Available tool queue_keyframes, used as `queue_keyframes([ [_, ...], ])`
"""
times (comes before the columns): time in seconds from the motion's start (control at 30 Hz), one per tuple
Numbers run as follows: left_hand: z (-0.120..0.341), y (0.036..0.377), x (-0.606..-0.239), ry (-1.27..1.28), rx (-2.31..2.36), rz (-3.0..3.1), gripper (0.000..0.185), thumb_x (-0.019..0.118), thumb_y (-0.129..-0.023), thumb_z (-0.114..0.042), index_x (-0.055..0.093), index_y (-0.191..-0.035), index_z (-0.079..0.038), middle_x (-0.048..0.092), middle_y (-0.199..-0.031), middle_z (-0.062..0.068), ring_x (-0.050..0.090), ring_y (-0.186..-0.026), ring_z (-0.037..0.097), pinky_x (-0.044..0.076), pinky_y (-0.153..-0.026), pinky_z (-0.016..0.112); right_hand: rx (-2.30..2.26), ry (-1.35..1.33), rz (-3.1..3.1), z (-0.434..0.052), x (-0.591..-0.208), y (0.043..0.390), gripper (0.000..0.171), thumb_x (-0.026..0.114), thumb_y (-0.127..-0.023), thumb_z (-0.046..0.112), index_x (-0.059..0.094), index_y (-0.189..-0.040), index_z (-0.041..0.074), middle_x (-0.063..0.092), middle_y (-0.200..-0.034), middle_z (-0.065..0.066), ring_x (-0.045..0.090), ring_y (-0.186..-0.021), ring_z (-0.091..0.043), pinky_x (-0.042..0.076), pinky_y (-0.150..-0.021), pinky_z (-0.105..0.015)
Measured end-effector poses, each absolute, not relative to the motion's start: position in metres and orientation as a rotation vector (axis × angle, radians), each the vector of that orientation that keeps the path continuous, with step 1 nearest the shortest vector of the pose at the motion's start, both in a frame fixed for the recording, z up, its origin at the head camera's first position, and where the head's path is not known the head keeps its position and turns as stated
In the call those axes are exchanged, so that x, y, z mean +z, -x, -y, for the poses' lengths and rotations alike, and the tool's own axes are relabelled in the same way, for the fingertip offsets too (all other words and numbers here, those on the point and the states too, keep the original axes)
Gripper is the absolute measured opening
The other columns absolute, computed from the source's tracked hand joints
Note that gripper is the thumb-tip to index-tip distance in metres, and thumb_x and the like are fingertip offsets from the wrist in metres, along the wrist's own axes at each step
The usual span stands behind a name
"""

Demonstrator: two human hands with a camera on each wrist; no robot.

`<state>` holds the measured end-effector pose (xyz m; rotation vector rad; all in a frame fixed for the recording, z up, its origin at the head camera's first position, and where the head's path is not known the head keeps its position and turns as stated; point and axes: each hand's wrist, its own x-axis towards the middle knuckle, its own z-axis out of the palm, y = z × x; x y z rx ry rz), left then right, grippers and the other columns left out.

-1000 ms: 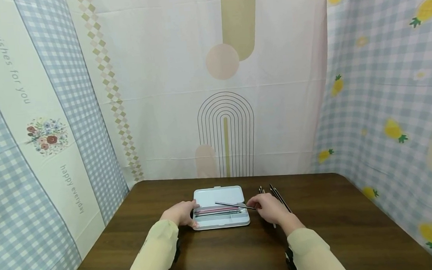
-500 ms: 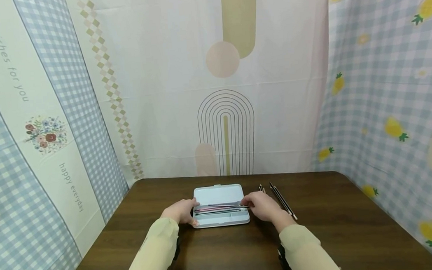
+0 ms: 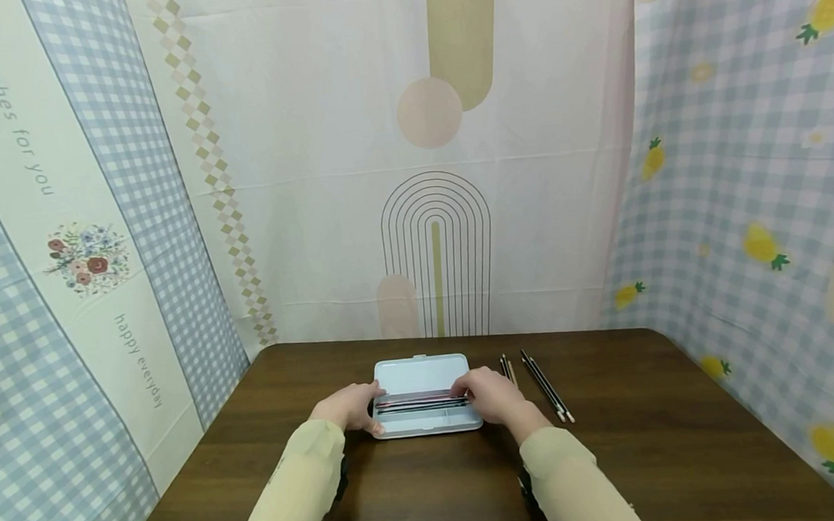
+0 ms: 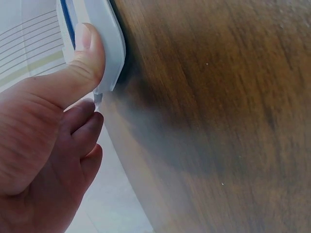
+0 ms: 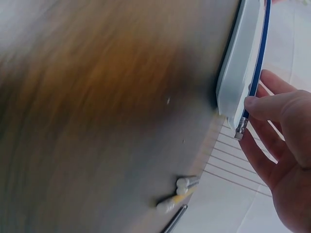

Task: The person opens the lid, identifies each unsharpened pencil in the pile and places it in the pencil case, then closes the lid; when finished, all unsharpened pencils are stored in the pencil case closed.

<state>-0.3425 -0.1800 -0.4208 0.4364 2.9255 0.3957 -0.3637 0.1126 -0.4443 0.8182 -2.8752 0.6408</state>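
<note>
A dark wood-grain bench (image 3: 657,437) stands in a booth of hung cloths: pale panels with arches and a flower print at the far side and left, blue check with pineapples on the right.

At the middle of the bench lies an open white pencil case (image 3: 425,424), its long axis running left to right and its lid (image 3: 421,373) laid back on the far side. Several pencils (image 3: 419,405) rest in the tray, lined up along the case's length.

The left hand (image 3: 349,409) holds the left end of the case, the thumb (image 4: 82,63) pressed flat on its rounded rim and the other fingers curled beside it. The right hand (image 3: 492,394) is at the right end of the case, its fingers (image 5: 272,104) curved over the end of a pencil that shows a metal ferrule (image 5: 239,130) at the case's edge; whether they actually pinch it cannot be told.

Just to the right of the case, apart from both hands, a few loose pencils (image 3: 546,386) lie on the bench, pointing from near to far at a slight slant.
</note>
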Motion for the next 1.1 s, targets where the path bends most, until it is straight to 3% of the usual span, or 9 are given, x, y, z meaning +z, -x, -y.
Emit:
queue_keyframes([
  [0.53,0.182,0.342,-0.418,-0.459,0.416,-2.930,0.078,0.095,-0.081,-0.021,0.062,-0.150,-0.006,0.048,-0.163,0.020,0.050,-0.146,0.039,0.040,-0.120,0.053,0.603,-0.772,2.882,-0.084,-0.445,0.369,0.028,0.066,-0.101,-0.003,0.085,-0.108,0.015,0.079,-0.109,0.000,0.071,-0.109,-0.023,0.056,-0.103,-0.049],
  [1.1,0.181,0.345,-0.426,-0.444,0.417,-2.936,0.077,0.094,-0.081,-0.022,0.062,-0.150,-0.006,0.047,-0.163,0.020,0.050,-0.146,0.039,0.039,-0.120,0.055,0.581,-0.767,2.875,-0.086,-0.444,0.364,0.030,0.066,-0.099,-0.005,0.086,-0.106,0.016,0.080,-0.107,0.001,0.071,-0.106,-0.021,0.057,-0.100,-0.048],
])
